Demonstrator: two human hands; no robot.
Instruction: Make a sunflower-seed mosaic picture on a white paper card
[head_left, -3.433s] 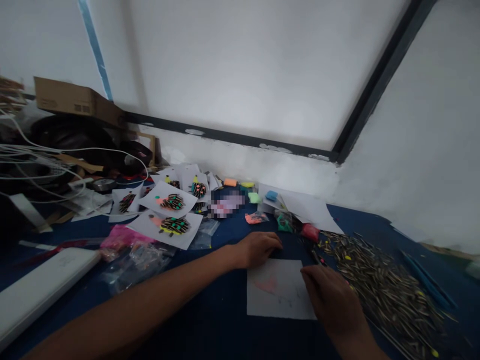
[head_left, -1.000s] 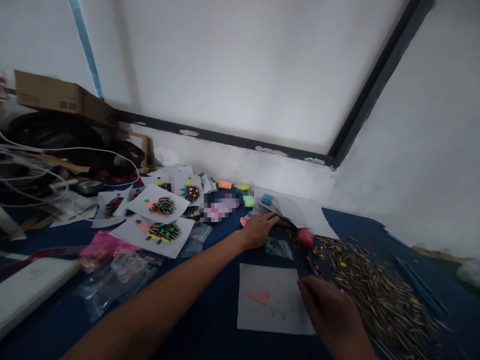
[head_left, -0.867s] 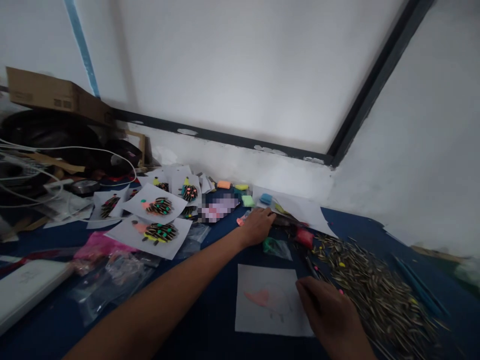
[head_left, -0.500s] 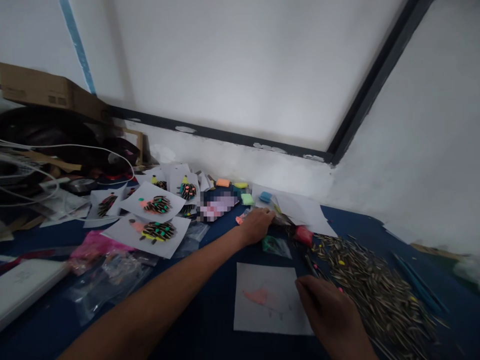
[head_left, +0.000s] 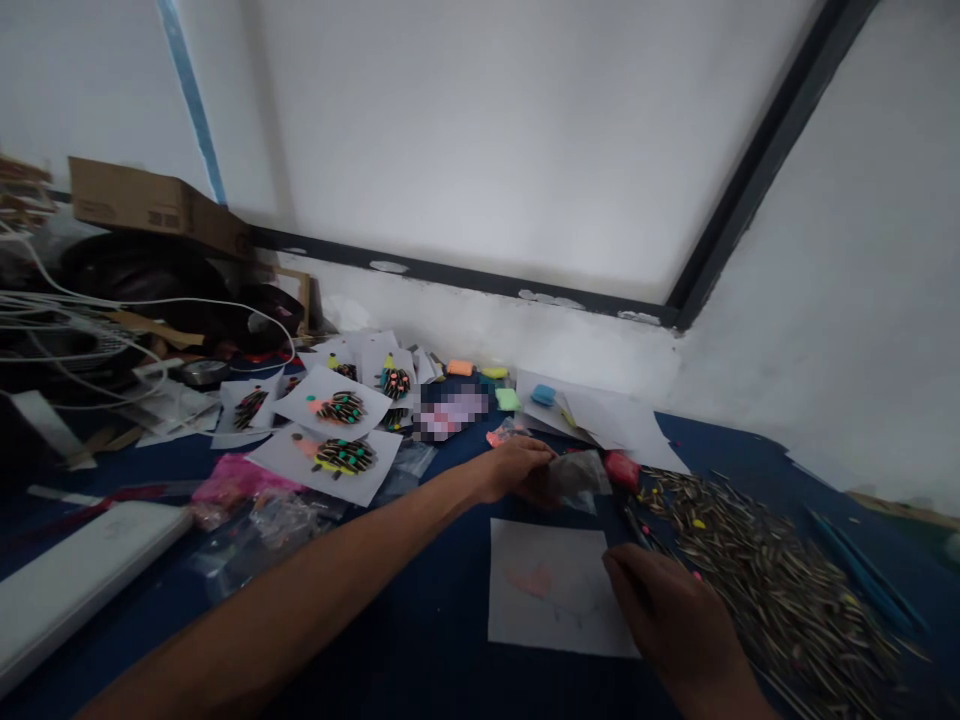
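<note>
My left hand reaches over the middle of the table, closed on the edge of a small clear plastic bag with something dark in it. Below it lies a white sheet bearing a faint animal drawing, with a pink-orange patch at the pointed snout. My right hand is at the sheet's right edge, fingers curled together; what they hold, if anything, is hidden. A red lump in wrapping sits right of the bag. Striped sunflower seeds lie heaped beyond my right hand.
Finished-looking seed hedgehog pictures overlap at the left. Clay blocks, including a blue one and a green one, lie near the wall. A white box-shaped device, plastic wrappers and cables occupy the left side.
My left hand has lifted the clear bag and brought it slightly nearer, over where a green bag lay. My right hand stays by the sheet. The view has turned a little left.
</note>
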